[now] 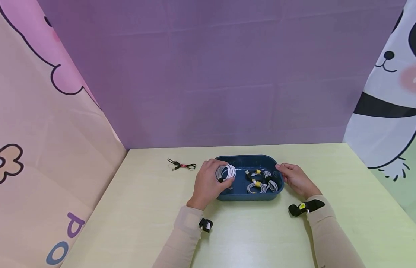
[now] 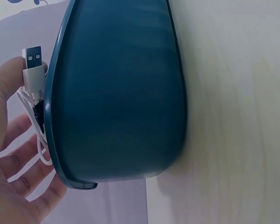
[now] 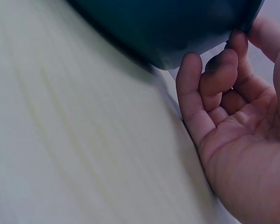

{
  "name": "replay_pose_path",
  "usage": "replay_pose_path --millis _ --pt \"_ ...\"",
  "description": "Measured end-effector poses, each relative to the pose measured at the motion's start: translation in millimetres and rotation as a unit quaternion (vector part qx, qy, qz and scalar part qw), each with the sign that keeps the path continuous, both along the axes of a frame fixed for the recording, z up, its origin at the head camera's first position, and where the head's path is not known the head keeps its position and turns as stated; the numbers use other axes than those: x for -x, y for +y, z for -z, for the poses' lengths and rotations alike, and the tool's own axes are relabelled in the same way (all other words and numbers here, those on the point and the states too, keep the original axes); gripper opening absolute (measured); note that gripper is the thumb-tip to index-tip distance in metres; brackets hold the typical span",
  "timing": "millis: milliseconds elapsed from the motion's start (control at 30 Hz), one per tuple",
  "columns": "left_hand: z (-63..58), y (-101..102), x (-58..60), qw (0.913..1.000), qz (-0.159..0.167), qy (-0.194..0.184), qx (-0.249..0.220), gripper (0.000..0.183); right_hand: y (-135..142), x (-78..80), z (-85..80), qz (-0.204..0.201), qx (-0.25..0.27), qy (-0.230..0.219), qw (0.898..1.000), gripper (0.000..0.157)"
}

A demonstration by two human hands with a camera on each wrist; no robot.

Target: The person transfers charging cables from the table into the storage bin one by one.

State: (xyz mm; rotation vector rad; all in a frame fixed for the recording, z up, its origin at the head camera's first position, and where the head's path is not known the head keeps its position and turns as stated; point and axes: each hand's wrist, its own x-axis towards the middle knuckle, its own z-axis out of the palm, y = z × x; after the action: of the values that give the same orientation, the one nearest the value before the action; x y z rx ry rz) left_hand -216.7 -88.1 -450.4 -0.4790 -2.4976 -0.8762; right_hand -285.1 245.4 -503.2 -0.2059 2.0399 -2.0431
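In the head view a dark blue plastic tray (image 1: 241,198) sits on the table. My left hand (image 1: 209,182) grips a coiled white USB cable (image 1: 230,171) between thumb and fingers over the tray's left end. Its USB plug (image 2: 34,77) shows beside the rim in the left wrist view. My right hand (image 1: 296,179) pinches the tray's right rim with thumb and curled fingers, which also shows in the right wrist view. Several bundled cables (image 1: 257,187), white and black with some yellow ties, lie in the tray's right half.
A black cable (image 1: 183,166) bundled with a red tie lies on the table (image 1: 144,208) left of the tray. A purple backdrop (image 1: 228,74) stands behind the table, with cartoon-printed cloths at the left and right sides.
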Motion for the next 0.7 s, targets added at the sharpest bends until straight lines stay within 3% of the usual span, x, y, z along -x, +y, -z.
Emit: replay_pose_path --millis 700 --pt "-1.0 0.0 -0.3 0.9994 -0.001 -0.021 0.027 0.049 -1.3 0.3 0.1 0.003 0.001 0.002 1.0 0.026"
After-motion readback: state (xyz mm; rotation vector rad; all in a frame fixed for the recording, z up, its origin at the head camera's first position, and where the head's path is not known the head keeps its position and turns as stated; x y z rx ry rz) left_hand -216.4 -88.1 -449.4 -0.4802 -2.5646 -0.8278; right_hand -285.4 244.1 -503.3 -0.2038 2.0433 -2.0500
